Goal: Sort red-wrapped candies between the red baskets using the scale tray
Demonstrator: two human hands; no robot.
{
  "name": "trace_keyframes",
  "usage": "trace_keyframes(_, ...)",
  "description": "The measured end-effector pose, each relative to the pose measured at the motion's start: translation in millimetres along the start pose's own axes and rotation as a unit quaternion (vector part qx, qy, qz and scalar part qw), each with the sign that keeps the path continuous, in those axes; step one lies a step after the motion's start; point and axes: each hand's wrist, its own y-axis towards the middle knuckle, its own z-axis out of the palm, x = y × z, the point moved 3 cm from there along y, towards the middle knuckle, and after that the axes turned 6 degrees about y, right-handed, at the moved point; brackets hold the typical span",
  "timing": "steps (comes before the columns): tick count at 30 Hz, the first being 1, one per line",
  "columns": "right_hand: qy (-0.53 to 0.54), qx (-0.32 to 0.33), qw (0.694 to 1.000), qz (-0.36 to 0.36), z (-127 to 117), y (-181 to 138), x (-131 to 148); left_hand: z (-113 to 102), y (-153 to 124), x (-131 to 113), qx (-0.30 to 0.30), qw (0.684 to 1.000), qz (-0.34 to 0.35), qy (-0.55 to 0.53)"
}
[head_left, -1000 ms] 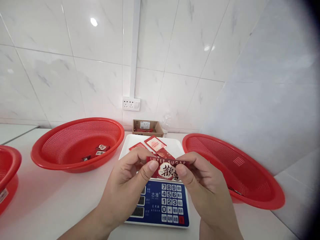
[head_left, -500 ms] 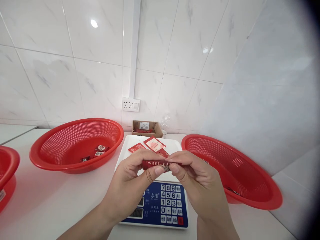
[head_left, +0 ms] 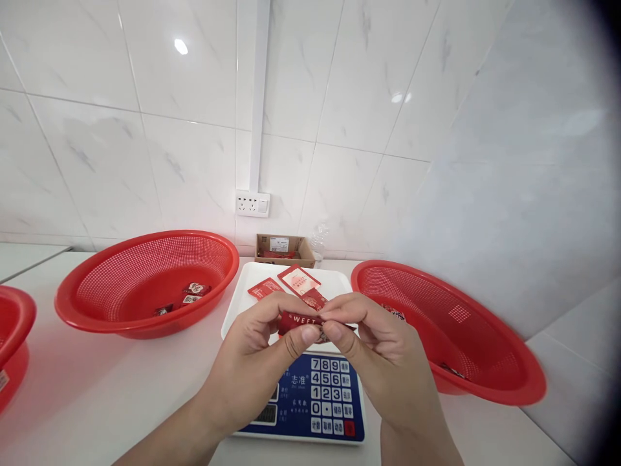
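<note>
A small dark-red packet (head_left: pixel 297 321) with white lettering is pinched between my two hands above the scale. My left hand (head_left: pixel 262 353) grips its left part between thumb and fingers. At the packet's right part, the thumb and fingers of my right hand (head_left: pixel 376 343) are closed on it and hide that end. Below and behind are the scale's white pan (head_left: pixel 237 304) and its blue keypad panel (head_left: pixel 301 414). Red and cream printed cards (head_left: pixel 299 280) and a red packet (head_left: pixel 314 299) lie on the pan, partly covered by my fingers.
A red perforated basket (head_left: pixel 121 285) on the left holds several small wrapped packets (head_left: pixel 196 289). Another red basket (head_left: pixel 485 336) stands right, with a few packets inside. A third basket (head_left: pixel 19 317) is cut off at far left. Behind the scale sits a cardboard box (head_left: pixel 305 252) by the wall.
My right hand has shifted slightly left along the packet, and the packet now tilts down to the right, its right tip showing below my fingers. Both hands keep hold of it.
</note>
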Motion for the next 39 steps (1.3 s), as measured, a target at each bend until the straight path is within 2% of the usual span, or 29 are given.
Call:
trace_keyframes(7,0.007,0.003,1.0,0.016,-0.6,-2.0,-2.6,-0.7,0.7,0.8,-0.017,0.999,0.029,-0.008)
trace_keyframes(16,-0.008,0.0,0.999,0.035,-3.5,0.5,-5.4,0.6,2.5,3.7,-0.02,0.997,0.005,-0.075)
trace_keyframes(20,0.0,-0.001,0.999,0.047,-3.9,0.0,-6.9,-0.5,1.7,2.6,-0.018,0.997,-0.011,-0.068)
trace_keyframes(30,-0.011,0.014,0.999,0.04,0.2,1.1,-4.1,-2.4,1.8,1.4,-0.031,0.999,0.018,-0.03)
trace_keyframes(35,0.008,0.01,0.999,0.03,2.4,3.1,-8.2,-1.8,4.4,4.6,-0.019,0.999,-0.004,-0.033)
trace_keyframes(39,0.007,-0.031,0.998,0.055,0.3,6.7,-19.7,-2.9,11.2,11.9,-0.029,0.997,-0.041,-0.062)
